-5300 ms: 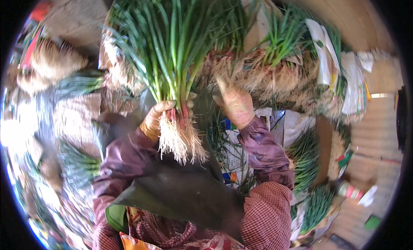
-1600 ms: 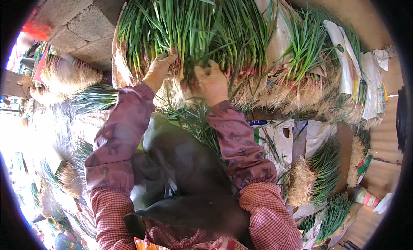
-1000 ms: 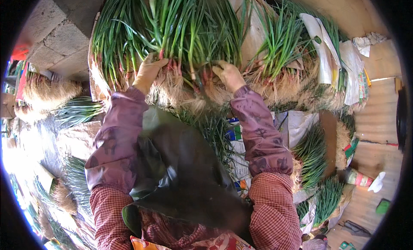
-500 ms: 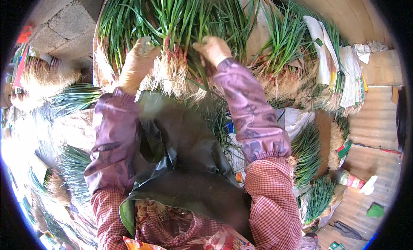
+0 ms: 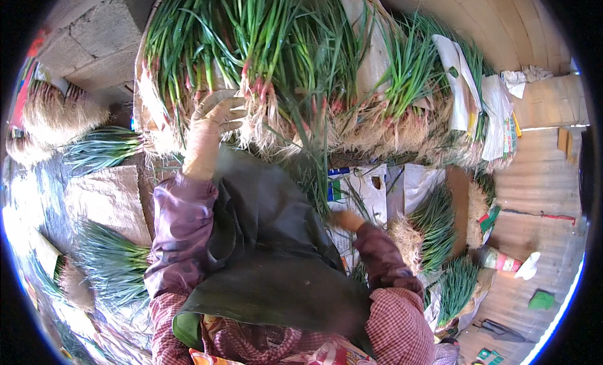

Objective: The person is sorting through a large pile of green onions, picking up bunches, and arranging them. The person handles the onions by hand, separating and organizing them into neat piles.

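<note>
1. We see a clump of long green-leaved spring onions with reddish bases and pale stringy roots (image 5: 259, 98), lying in the upper middle of the frame, leaves toward the top edge and roots toward us.
2. Our left hand (image 5: 210, 114) is just beside that clump's roots, on their left, fingers spread and lightly bent; we see nothing clasped in it.
3. Our right hand (image 5: 347, 220) is blurred near the centre of the frame, close to the drooping strands of dark green leaf (image 5: 319, 183); we cannot tell whether it grips any of them.
4. As for what seems done, we find similar onions lying in separate groups with their roots lined up: the rooted bunch at right (image 5: 433, 233), the small green bunch at lower right (image 5: 457, 289) and the leafy bunch at left (image 5: 110, 258). We cannot tell whether any is tied.
5. As for what seems left, the broad spread of green onions at upper left (image 5: 179, 45) lies beside the clump in a wide layer, so we judge that plenty remains to be handled.
6. The smooth dark apron (image 5: 270, 239) covers our lap below.
</note>
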The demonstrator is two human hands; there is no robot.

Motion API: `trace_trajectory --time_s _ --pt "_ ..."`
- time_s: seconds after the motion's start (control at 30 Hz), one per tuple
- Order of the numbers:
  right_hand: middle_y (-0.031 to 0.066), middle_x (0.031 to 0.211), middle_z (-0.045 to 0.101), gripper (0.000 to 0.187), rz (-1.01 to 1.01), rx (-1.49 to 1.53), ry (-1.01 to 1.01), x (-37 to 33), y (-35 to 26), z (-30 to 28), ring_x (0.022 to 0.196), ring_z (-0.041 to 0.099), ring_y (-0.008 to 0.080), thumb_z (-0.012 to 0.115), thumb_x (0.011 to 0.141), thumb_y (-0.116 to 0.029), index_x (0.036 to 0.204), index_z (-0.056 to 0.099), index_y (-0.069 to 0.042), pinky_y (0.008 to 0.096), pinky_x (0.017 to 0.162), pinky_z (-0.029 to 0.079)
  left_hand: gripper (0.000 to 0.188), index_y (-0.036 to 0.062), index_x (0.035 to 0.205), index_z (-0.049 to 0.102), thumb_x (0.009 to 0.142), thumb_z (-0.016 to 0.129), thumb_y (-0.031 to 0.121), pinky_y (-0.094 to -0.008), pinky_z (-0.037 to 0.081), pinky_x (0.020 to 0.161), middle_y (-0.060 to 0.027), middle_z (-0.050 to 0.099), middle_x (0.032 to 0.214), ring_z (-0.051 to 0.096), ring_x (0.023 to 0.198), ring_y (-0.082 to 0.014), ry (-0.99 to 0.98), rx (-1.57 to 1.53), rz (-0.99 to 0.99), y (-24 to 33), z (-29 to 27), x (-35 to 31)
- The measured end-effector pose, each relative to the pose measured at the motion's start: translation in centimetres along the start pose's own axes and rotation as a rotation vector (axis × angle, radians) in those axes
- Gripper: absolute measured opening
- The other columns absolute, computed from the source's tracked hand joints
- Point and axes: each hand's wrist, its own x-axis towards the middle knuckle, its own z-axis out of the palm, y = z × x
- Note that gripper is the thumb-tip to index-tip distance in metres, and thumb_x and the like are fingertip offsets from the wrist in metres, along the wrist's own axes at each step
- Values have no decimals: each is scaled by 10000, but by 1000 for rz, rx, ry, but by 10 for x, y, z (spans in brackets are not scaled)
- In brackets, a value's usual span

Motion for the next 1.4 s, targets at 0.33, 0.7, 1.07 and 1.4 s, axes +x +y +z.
trace_trajectory --time_s 0.33,0.7,1.07,1.4 --pt "33 684 609 307 321 468 776 185 -110 -219 603 566 103 531 896 -364 941 637 -80 269 560 449 255 64 1118 568 916 517 210 -282 495 760 -86 652 1013 630 861 -161 -27 29 -44 -14 6 -4" --pt "-29 689 593 281 59 1219 450 190 -114 -235 514 471 42 509 906 -316 859 645 -75 183 453 372 357 47 1099 582 903 535 341 -254 499 680 -77 648 955 625 806 -153 -268 238 -82 -17 -8 -37" --pt "154 658 602 279 213 79 791 186 -133 -182 580 601 264 566 845 -328 845 640 -59 381 571 485 270 85 813 521 953 449 304 -216 324 408 42 414 551 365 436 -79 -226 -25 -255 -46 40 -47" --pt "16 742 606 266 98 903 633 136 -49 -121 477 459 50 525 921 -240 1033 593 -8 198 408 366 206 115 819 446 951 438 273 -236 291 446 52 372 552 343 444 -82 -678 -916 -396 -18 28 -81"
